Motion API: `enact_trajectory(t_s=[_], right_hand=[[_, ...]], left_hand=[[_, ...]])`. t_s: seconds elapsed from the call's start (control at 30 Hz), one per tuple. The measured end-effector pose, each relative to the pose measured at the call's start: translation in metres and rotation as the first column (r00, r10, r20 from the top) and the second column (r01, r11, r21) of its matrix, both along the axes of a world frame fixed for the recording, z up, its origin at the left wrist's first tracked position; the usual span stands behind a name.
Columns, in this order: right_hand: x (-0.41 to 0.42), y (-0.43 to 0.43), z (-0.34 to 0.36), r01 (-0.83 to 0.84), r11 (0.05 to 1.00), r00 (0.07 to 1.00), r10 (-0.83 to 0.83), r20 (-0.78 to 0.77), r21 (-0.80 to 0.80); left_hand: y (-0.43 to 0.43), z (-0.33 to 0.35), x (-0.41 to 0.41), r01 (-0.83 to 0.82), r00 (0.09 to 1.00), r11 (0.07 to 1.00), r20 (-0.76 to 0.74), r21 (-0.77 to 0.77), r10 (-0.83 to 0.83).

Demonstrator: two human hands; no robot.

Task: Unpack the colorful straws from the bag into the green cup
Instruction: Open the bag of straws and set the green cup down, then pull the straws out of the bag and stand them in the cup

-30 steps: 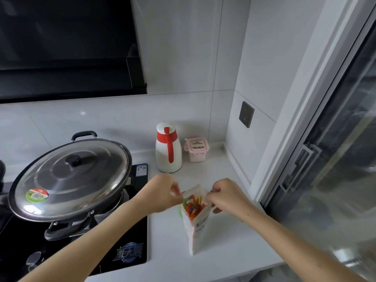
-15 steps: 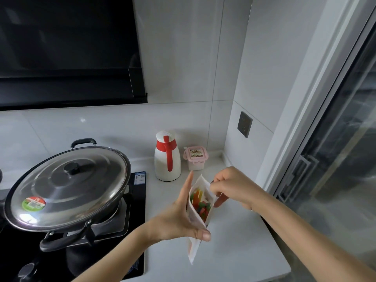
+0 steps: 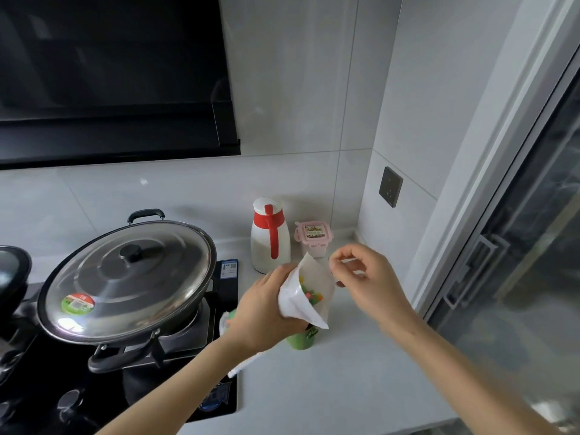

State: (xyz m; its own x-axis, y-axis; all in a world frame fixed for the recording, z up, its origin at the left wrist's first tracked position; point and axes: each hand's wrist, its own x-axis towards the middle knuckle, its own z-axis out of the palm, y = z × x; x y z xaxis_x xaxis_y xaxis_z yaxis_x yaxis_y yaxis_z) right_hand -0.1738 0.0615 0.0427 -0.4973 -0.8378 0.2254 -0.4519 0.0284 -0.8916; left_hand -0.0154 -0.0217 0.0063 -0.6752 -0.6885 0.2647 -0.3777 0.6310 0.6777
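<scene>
My left hand grips a white translucent bag around its middle and holds it up, tilted, with its mouth open toward me. Inside the mouth show the tips of the colorful straws. Right below the bag stands the green cup on the white counter, its top hidden by the bag and my hand. My right hand hovers at the right rim of the bag's mouth with curled fingers; whether it pinches the rim is unclear.
A wok with a steel lid sits on the black stove at left. A white jug with a red handle and a pink-lidded box stand at the back. A pale wrapper lies under my left wrist. A glass door is at right.
The bag has been lifted off the counter and tilted in my left hand. The green cup now shows beneath it. My right hand has moved slightly right of the bag's mouth.
</scene>
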Motion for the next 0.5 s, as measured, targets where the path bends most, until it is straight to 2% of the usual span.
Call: enact_trajectory(t_s=[0.07,0.1,0.13,0.2,0.27,0.3,0.4,0.43,0.5], right_hand=[[0.008,0.003,-0.006,0.013,1.0,0.991,-0.009,0.131,-0.029],[0.008,0.002,-0.009,0.038,0.999,0.961,-0.034,0.275,-0.007],[0.006,0.0,-0.012,0.063,0.998,0.893,-0.068,0.445,0.026],[-0.004,-0.007,-0.019,0.08,0.994,0.661,-0.104,0.743,0.068],[-0.017,-0.013,-0.028,0.099,0.995,0.376,-0.065,0.924,0.029],[-0.023,-0.016,-0.031,0.098,0.995,0.263,-0.023,0.965,-0.003],[-0.035,-0.025,-0.033,0.04,0.993,0.018,0.115,0.993,-0.115],[-0.036,-0.029,-0.032,0.02,0.987,-0.045,0.161,0.986,-0.16],[-0.036,-0.033,-0.023,-0.015,0.966,-0.092,0.255,0.963,-0.257]], left_hand=[[-0.003,0.005,-0.002,0.001,0.996,0.972,0.083,-0.233,0.019],[-0.005,0.008,-0.005,0.024,0.988,0.943,0.149,-0.331,0.027],[-0.006,0.014,-0.01,0.061,0.972,0.907,0.232,-0.416,0.041],[-0.005,0.033,-0.025,0.169,0.897,0.823,0.431,-0.542,0.099],[-0.005,0.051,-0.045,0.298,0.791,0.729,0.587,-0.616,0.173],[-0.006,0.061,-0.055,0.359,0.745,0.67,0.632,-0.65,0.213],[-0.013,0.081,-0.083,0.502,0.624,0.541,0.715,-0.675,0.313],[-0.015,0.084,-0.09,0.534,0.592,0.518,0.733,-0.668,0.336],[-0.019,0.09,-0.1,0.583,0.556,0.462,0.743,-0.669,0.374]])
